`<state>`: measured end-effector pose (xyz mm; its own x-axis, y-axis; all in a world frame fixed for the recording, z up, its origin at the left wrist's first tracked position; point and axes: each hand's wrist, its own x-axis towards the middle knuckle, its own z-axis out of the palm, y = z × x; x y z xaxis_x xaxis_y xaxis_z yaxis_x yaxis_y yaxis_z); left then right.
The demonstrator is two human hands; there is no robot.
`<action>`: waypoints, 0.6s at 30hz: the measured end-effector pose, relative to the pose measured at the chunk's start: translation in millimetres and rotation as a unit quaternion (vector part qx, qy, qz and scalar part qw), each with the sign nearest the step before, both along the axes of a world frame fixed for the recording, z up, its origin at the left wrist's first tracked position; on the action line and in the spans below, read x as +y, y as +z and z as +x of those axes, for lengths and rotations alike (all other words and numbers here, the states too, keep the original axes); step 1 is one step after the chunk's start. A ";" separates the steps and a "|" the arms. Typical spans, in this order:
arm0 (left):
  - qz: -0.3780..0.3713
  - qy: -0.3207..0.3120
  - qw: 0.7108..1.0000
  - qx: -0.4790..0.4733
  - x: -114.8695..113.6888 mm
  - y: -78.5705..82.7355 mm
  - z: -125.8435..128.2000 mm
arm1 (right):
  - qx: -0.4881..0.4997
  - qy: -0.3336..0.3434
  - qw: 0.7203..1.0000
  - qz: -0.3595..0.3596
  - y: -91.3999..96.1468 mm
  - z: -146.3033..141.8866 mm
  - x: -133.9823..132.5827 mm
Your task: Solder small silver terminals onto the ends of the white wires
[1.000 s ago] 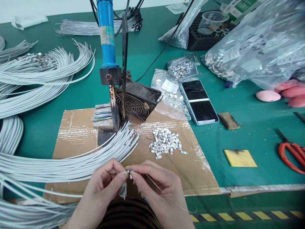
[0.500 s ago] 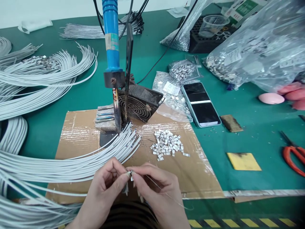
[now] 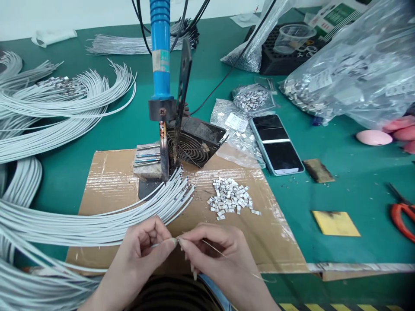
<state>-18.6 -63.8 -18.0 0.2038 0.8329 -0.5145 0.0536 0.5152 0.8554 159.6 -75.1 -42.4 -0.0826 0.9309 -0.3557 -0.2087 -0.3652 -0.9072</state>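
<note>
My left hand (image 3: 144, 248) is closed in a pinch over the near edge of the cardboard, with a short stretch of white cable (image 3: 155, 245) showing between its fingers. Against its fingertips meets my right hand (image 3: 215, 248), also pinched. A thin, pale solder-like wire (image 3: 214, 248) passes through the right hand and trails off to the lower right. Whatever small part sits where the fingertips meet is mostly hidden. Just beyond my hands lie a bundle of white cables (image 3: 106, 226) and a pile of small metal tabs (image 3: 230, 196).
A blue-handled soldering iron (image 3: 161, 65) stands upright in a clamp beside a dirty fan (image 3: 194, 140). The cardboard sheet (image 3: 269, 233) lies under the work. To the right are a phone (image 3: 277, 144), a yellow sponge (image 3: 336, 223), red-handled scissors (image 3: 402, 216) and bags of metal parts (image 3: 350, 73).
The small metal tab that hung between my fingertips is now out of sight behind them. My left fingers have closed in, and the camera view has shifted slightly.
</note>
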 end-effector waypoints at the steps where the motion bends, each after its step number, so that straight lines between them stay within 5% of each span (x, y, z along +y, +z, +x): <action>1: 0.004 0.001 1.000 0.014 -0.2 1.0 0.8 | -0.001 0.001 1.000 0.003 -0.1 0.4 -0.5; 8: 0.025 0.086 0.993 0.079 -2.7 15.1 20.8 | 0.007 -0.010 1.000 -0.013 12.1 3.6 0.7; 13: 0.019 0.110 0.992 0.062 -4.0 16.3 30.1 | 0.003 -0.076 0.996 -0.041 11.6 -11.2 -4.7; 18: -0.031 0.152 0.987 -0.043 1.0 13.1 25.0 | -0.102 -0.142 0.974 0.145 0.4 -28.0 -8.5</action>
